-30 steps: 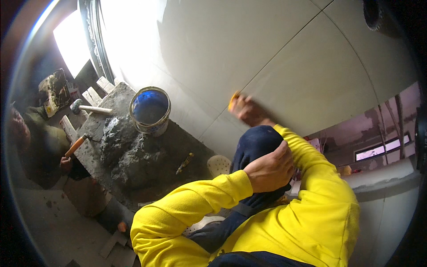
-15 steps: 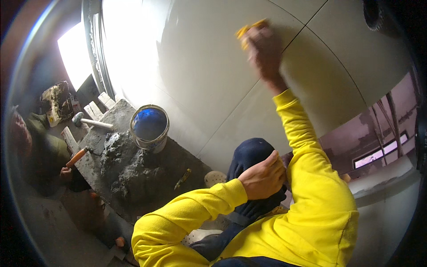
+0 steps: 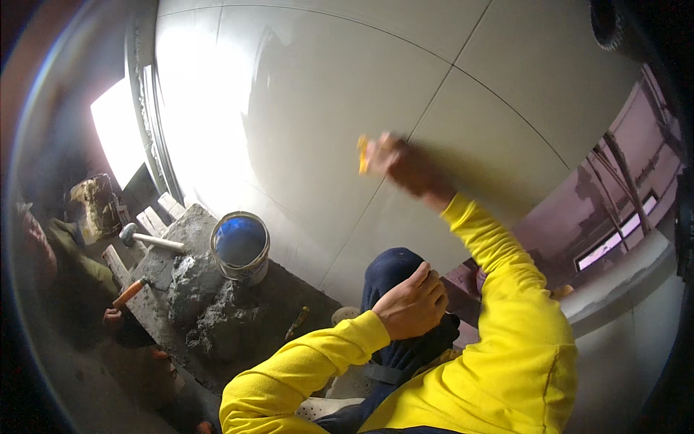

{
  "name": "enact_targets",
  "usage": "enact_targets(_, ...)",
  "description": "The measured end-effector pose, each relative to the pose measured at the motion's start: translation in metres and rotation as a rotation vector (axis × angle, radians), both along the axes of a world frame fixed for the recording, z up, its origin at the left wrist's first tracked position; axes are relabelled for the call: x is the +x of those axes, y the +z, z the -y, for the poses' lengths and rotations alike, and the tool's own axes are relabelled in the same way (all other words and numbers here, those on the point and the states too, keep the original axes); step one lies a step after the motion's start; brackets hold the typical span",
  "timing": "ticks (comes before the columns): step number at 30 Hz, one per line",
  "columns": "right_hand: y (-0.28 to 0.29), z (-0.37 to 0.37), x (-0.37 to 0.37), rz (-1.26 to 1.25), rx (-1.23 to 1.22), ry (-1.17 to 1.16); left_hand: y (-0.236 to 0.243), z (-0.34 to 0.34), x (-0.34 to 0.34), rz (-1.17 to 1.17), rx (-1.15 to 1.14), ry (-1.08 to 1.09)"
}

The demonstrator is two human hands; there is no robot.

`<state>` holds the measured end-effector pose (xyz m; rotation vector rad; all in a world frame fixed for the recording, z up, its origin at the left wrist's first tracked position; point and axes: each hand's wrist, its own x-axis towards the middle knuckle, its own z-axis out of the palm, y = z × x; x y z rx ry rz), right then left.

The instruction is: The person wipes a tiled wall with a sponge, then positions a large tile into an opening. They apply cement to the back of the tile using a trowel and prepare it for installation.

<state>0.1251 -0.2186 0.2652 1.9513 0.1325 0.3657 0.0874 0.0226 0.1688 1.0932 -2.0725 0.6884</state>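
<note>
My right hand [image 3: 394, 163], blurred by motion, is closed on a yellow sponge [image 3: 363, 154] against the large pale wall tiles [image 3: 318, 94], near a joint line. Only a strip of the sponge shows past the fingers. Over my bent, dark-trousered knee [image 3: 394, 271] lies my left hand [image 3: 413, 307], its fingers draped loosely with nothing visible in them. Both arms wear yellow sleeves.
Left of my knee, grey mortar [image 3: 217, 304] lies on a board. A bucket [image 3: 241, 246], blue inside, a white-handled mallet [image 3: 155, 239] and an orange-handled trowel [image 3: 130, 293] are there. Another person [image 3: 79, 253] is at far left. A ledge [image 3: 622, 278] runs at right.
My right hand has swept down and slightly left across the tiles with the sponge. My left hand stays on the knee. The view has shifted a little.
</note>
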Motion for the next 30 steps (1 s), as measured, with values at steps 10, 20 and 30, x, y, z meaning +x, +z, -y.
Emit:
enact_targets(10, 0.114, 0.021, 0.000, 0.311, 0.057, 0.241, 0.007, 0.013, -0.007, 0.024, -0.027, -0.025)
enact_targets(20, 0.171, 0.008, -0.030, 0.309, 0.164, 0.390, -0.001, 0.018, -0.004, 0.033, -0.032, -0.042)
enact_targets(30, 0.078, 0.037, -0.013, 0.140, 0.229, 0.215, 0.004, 0.020, -0.008, 0.041, -0.022, -0.058)
